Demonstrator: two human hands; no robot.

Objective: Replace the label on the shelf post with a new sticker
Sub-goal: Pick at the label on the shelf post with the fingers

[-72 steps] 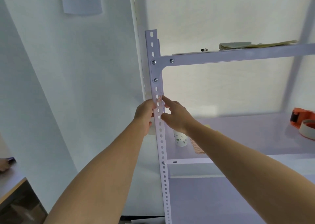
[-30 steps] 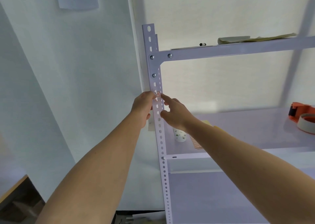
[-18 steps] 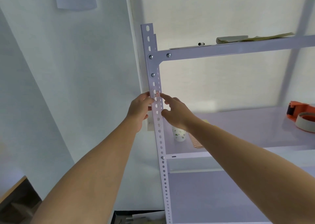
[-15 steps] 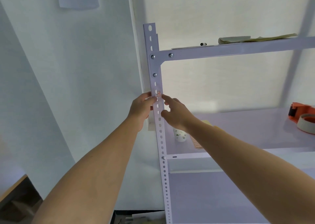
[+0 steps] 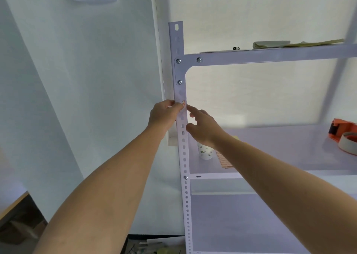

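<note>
Our right index fingertip point(image 5: 190, 108) lies straight against the front of the post, touching the lower right edge of the small orange-printed label point(image 5: 183, 103). The thumb of the right hand point(image 5: 202, 128) stands apart below it, the other fingers curl loosely, and nothing is held between them. Opposite, our left thumb tip point(image 5: 179, 106) presses the post face just beside the label, and the left hand point(image 5: 164, 115) grips the left edge of the shelf post point(image 5: 183, 153). The label sits on the post's front face, below the lowest bolt point(image 5: 179, 82) of the corner joint and well above the middle shelf point(image 5: 289, 149).

We judge the step to be lifting the old label. It is small and blurred here, so we cannot tell whether a corner has come up yet. To do it well, we should work a nail under one corner rather than rub the face. Then we pinch that corner between finger and thumb and peel slowly, low along the metal, so it comes off whole. The left hand should brace the post while we pull. The sheet of orange-printed stickers point(image 5: 225, 161) lies on the middle shelf beside the paper cup point(image 5: 205, 153), within reach for the replacement
</note>
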